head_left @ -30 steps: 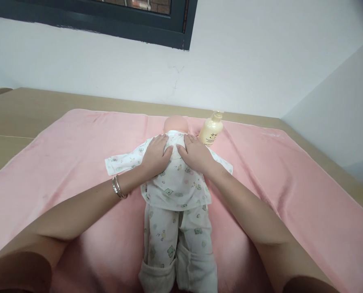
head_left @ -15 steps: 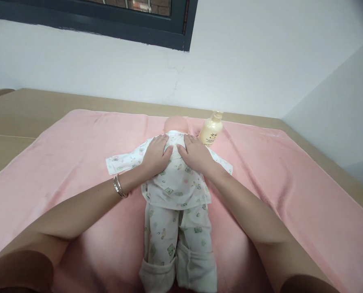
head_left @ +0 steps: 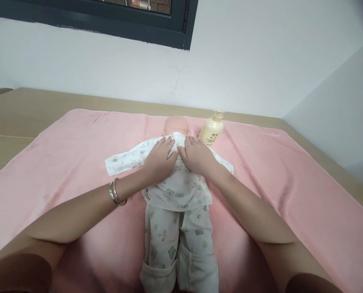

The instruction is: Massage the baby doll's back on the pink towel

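A baby doll (head_left: 177, 124) lies on a pink blanket (head_left: 86, 138), its bald head at the far end. It wears a white printed top (head_left: 179, 195) and matching trousers (head_left: 166, 232) with turned-up cuffs; its face is not visible. Flat on the left of the doll's upper body rests my left hand (head_left: 161, 158), fingers stretched out. My right hand (head_left: 198, 154) lies likewise on the right side, palm down. The thumbs come close together over the middle. Just beyond my right hand stands a pale yellow pump bottle (head_left: 212, 130).
The blanket covers much of a wooden table (head_left: 31, 110), whose far edge meets a white wall (head_left: 236, 61). A dark window frame (head_left: 157, 34) sits in the wall at upper left. Silver bangles (head_left: 115, 192) circle my left wrist.
My left hand has shifted slightly right and its thumb now lies nearer my right thumb. My right hand stays nearly in place on the doll's top.
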`<state>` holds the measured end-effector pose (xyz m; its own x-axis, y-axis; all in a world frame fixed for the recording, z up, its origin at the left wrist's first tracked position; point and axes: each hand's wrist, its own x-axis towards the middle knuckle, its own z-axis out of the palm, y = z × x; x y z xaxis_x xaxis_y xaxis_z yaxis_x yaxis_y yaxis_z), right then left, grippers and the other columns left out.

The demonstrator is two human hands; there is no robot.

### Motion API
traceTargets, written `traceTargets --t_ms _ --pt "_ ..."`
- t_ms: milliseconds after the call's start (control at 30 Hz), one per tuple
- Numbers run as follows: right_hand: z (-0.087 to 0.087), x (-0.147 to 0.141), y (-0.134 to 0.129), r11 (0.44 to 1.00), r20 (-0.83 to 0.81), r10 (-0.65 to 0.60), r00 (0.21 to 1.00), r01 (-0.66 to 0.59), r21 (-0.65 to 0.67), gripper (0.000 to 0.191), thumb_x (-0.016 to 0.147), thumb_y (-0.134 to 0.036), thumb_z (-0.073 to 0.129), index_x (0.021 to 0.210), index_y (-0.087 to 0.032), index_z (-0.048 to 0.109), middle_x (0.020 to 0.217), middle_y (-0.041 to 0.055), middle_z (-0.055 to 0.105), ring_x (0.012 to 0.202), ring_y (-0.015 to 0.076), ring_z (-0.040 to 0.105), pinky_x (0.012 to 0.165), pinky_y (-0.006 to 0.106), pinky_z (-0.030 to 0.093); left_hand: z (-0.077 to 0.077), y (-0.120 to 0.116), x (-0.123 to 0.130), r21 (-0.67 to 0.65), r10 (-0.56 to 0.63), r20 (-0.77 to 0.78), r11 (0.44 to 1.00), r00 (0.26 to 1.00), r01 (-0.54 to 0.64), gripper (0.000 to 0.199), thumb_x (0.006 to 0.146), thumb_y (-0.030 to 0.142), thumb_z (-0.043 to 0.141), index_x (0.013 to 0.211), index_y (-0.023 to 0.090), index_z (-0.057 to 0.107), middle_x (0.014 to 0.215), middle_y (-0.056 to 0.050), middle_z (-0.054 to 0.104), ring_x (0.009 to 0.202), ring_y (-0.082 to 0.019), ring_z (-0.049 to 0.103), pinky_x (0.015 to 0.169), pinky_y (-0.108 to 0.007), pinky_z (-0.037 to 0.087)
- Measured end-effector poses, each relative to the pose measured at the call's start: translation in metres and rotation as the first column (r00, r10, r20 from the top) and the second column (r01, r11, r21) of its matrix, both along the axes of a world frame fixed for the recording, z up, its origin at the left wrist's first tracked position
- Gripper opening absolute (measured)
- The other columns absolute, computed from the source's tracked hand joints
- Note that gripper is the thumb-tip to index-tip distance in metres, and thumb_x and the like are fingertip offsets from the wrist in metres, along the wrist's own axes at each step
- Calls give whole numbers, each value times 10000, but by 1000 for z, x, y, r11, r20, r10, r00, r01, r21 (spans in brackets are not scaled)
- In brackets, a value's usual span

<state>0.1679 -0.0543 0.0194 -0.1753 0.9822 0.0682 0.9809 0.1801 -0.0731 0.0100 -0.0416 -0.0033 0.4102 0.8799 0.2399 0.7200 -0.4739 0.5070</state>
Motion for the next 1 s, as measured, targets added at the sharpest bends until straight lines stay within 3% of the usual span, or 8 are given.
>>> traceTargets --t_ms 100,200,433,533,633,800,900,1000 --pt "5 -10 -16 1000 81 19 997 -19 4 624 1052 -324 243 1517 80 347 1548 276 433 1480 354 389 1244 486 252 0 13 -2 -29 16 -30 999 999 -17 621 992 374 300 1494 39 447 1616 -162 386 1547 -283 295 1294 -492 252" --pt "13 -10 -21 998 20 48 999 -48 -45 597 1039 -303 270 1493 63 398 1550 266 436 1482 344 389 1237 470 287 -2 19 -2 -30 56 -47 998 997 -57 634 987 399 317 1501 47 434 1624 -164 369 1551 -288 284 1290 -496 254" --pt "1 1 13 1000 -296 10 955 -8 8 539 994 -305 330 1423 -27 499 1561 227 437 1473 332 404 1178 461 383 -8 -6 3 131 21 -98 991 995 -8 619 979 326 301 1462 -30 455 1593 -226 398 1536 -341 300 1276 -548 278" --pt "-7 -2 18 998 -271 -17 962 32 49 579 1008 -323 309 1461 10 451 1559 237 436 1475 339 397 1204 479 345 -8 -8 3 136 -5 -83 991 997 16 621 970 325 320 1463 -30 451 1597 -227 389 1540 -342 289 1277 -554 277" --pt "-8 -10 5 998 -153 -31 988 40 56 602 1027 -298 261 1487 66 396 1544 258 448 1468 353 404 1216 481 327 -7 8 0 24 20 -42 1000 999 -19 618 962 322 304 1482 19 447 1613 -185 382 1542 -321 295 1278 -545 276" --pt "-2 -24 -22 990 76 46 996 -56 126 595 1033 -253 217 1424 140 434 1464 344 492 1412 392 464 1161 500 388 -12 31 -2 -74 119 27 990 993 -117 627 959 361 292 1499 81 446 1625 -131 383 1552 -308 271 1296 -507 226" --pt "4 -19 -18 997 6 45 999 -45 69 547 1032 -258 247 1373 66 526 1452 291 535 1408 365 476 1157 466 401 -16 30 -1 -47 118 20 992 993 -117 643 969 364 279 1508 43 423 1617 -154 390 1544 -320 275 1294 -510 214" --pt "5 -9 -1 1000 -141 4 990 -2 10 559 1032 -323 291 1440 11 480 1534 232 474 1470 349 399 1181 460 379 -17 26 0 -42 126 20 991 992 -125 635 974 365 286 1506 48 429 1609 -154 404 1533 -323 295 1289 -505 227"
